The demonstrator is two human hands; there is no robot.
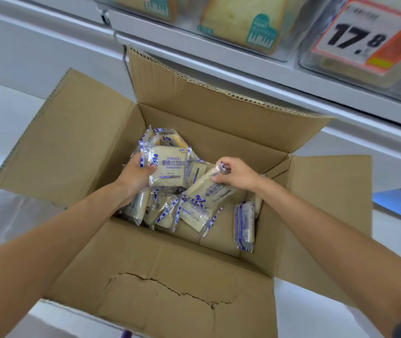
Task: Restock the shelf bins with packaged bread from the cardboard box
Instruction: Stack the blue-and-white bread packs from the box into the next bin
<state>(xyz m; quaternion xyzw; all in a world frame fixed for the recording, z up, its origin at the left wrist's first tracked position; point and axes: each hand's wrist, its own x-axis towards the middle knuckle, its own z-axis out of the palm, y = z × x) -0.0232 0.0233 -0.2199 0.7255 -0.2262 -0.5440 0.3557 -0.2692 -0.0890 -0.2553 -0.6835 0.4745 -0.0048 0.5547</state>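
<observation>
While the cardboard box (219, 132) stands open with its flaps spread outward, both hands are reached down into it. A bundle of bread packets (169, 167) is gripped by the left hand (137, 175) toward the left side of the box, with the fingers curled round the bundle's edge and the top packet turned face up. A single packet (209, 191) is pinched at its upper end by the right hand (237, 174) near the middle of the box, and it is held tilted over the heap. More loose packets (192, 213) are heaped on the floor of the box below both hands. An upright packet (244, 224) is stood on edge by the right wall of the box. Beyond the far flap of the box, clear shelf bins (284, 56) are seen holding sliced bread (233, 20). A price tag (363, 37) marked 17.8 is fixed beyond the box's far right corner. A ragged tear is seen across the near flap (170, 308).
</observation>
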